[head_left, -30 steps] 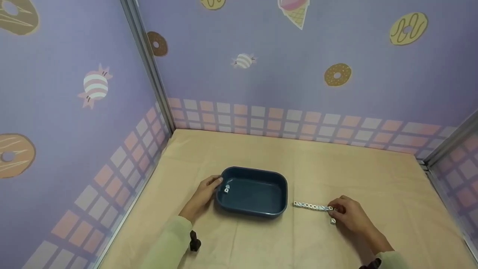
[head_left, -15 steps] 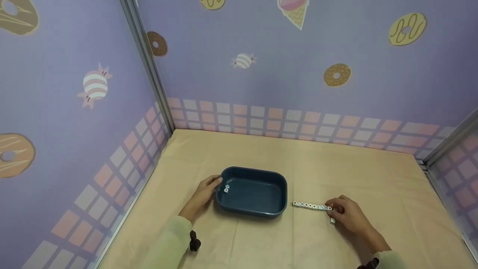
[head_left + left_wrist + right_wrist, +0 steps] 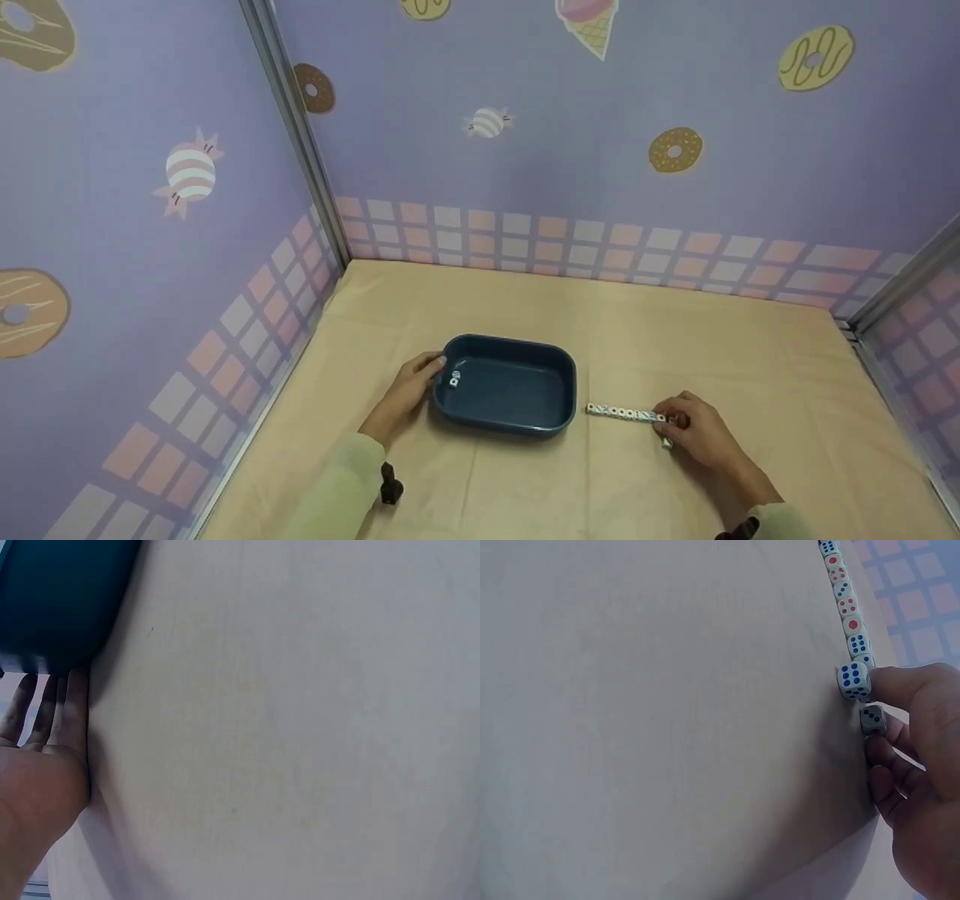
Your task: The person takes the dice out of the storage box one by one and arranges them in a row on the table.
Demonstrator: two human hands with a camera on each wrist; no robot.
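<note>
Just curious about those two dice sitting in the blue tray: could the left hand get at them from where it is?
Probably yes. The left hand rests on the tray's near end, the dice lie just inside that rim, and the tray is open on top.

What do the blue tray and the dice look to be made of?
Blue tray: likely moulded plastic; uniform dark blue, rounded corners, soft sheen on the rim. Dice: probably hard plastic, glossy white with rounded edges and coloured pips; the look alone cannot rule out resin.
</note>
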